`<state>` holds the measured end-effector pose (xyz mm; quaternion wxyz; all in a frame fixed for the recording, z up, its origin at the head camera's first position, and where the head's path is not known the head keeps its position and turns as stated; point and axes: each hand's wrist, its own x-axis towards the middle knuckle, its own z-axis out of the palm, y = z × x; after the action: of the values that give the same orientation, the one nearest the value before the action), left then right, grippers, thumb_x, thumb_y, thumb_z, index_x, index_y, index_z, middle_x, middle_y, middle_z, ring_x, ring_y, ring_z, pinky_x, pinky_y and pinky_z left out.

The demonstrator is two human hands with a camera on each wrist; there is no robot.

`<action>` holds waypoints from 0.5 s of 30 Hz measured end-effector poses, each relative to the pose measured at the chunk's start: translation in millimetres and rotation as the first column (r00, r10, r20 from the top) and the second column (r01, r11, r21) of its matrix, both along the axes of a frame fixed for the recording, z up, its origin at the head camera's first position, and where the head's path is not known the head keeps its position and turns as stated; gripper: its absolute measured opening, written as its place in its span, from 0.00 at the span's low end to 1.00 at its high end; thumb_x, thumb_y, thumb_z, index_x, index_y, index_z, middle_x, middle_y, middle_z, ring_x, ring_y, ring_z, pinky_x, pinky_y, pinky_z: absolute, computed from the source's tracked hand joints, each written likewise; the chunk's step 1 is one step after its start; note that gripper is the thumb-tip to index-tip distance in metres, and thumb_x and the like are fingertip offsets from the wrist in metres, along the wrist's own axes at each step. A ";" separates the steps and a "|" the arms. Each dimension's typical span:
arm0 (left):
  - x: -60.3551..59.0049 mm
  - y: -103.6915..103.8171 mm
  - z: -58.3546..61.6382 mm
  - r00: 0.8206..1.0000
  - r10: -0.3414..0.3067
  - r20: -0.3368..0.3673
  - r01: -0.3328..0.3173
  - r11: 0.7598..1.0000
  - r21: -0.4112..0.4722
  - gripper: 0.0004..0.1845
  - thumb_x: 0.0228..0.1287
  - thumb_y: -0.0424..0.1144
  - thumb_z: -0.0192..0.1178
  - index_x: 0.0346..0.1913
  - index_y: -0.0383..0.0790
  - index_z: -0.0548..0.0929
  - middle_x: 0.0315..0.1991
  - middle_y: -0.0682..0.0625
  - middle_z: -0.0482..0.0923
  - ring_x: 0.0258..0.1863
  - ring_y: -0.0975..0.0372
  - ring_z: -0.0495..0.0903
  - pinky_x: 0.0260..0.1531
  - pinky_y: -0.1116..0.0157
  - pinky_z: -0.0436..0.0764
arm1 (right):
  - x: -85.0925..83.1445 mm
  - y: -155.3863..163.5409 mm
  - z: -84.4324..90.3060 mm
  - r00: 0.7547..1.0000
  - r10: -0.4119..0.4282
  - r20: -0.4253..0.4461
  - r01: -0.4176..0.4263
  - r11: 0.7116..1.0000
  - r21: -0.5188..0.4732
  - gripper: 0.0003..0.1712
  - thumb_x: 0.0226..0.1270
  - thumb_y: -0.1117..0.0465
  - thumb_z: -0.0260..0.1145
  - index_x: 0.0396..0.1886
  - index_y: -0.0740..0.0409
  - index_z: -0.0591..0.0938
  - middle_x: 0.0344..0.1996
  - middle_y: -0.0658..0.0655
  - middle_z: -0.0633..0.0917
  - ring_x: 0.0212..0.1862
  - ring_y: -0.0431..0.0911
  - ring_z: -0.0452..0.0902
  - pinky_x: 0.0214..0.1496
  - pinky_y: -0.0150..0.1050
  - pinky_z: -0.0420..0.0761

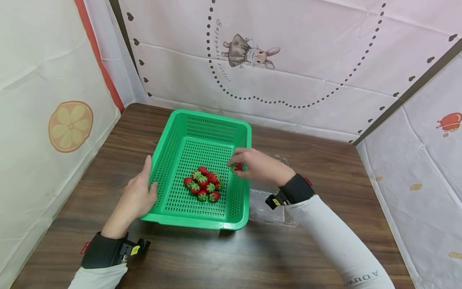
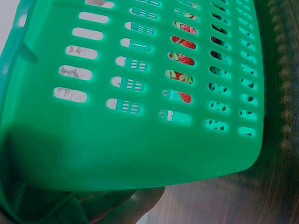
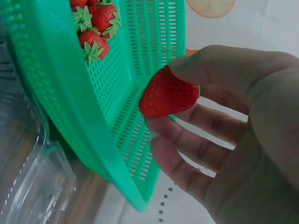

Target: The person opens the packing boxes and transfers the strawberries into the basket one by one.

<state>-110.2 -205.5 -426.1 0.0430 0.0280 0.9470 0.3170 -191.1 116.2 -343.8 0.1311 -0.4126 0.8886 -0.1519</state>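
On the dark wooden table (image 1: 202, 257), the left hand (image 1: 135, 198) grips the green perforated plastic basket (image 1: 216, 120); the right hand (image 1: 254, 165) pinches a red strawberry (image 3: 166, 93) over its right wall.

Our right hand (image 1: 258, 165) covers most of the strawberry (image 1: 238, 166) in the head view. The clear box (image 1: 268, 210) lies half hidden behind our wrist and the basket (image 1: 202, 128). Our left palm (image 2: 126, 205) is cut off by the frame's bottom edge.
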 end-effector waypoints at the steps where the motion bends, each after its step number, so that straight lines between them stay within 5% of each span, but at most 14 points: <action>1: 0.0 0.2 -0.1 1.000 0.000 -0.001 0.000 1.000 0.001 0.43 0.71 0.31 0.46 0.76 0.38 0.29 0.67 0.22 0.59 0.56 0.32 0.72 0.44 0.40 0.74 | -3.2 -2.6 -1.8 1.000 0.008 0.005 -0.008 1.000 -0.006 0.14 0.65 0.64 0.64 0.50 0.56 0.85 0.46 0.53 0.81 0.42 0.43 0.75 0.44 0.34 0.77; 9: 0.1 0.3 0.0 1.000 0.004 -0.011 -0.004 1.000 0.005 0.43 0.71 0.30 0.47 0.76 0.37 0.30 0.68 0.22 0.57 0.58 0.32 0.69 0.47 0.38 0.72 | -20.2 -25.6 -13.8 0.999 -0.007 0.033 0.005 0.998 0.063 0.11 0.65 0.63 0.66 0.47 0.58 0.84 0.45 0.54 0.83 0.42 0.43 0.78 0.49 0.36 0.78; 15: -0.6 0.6 0.0 1.000 0.005 -0.006 -0.005 1.000 0.011 0.43 0.71 0.30 0.47 0.76 0.38 0.29 0.69 0.22 0.56 0.59 0.32 0.68 0.49 0.37 0.72 | -29.1 -38.9 -24.2 1.000 -0.005 0.024 0.001 0.985 0.170 0.05 0.65 0.62 0.66 0.34 0.58 0.79 0.30 0.50 0.75 0.34 0.42 0.64 0.41 0.37 0.65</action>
<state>-110.8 -204.9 -426.1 0.0394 0.0267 0.9454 0.3223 -220.2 77.3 -367.9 0.1763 -0.3966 0.8973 -0.0806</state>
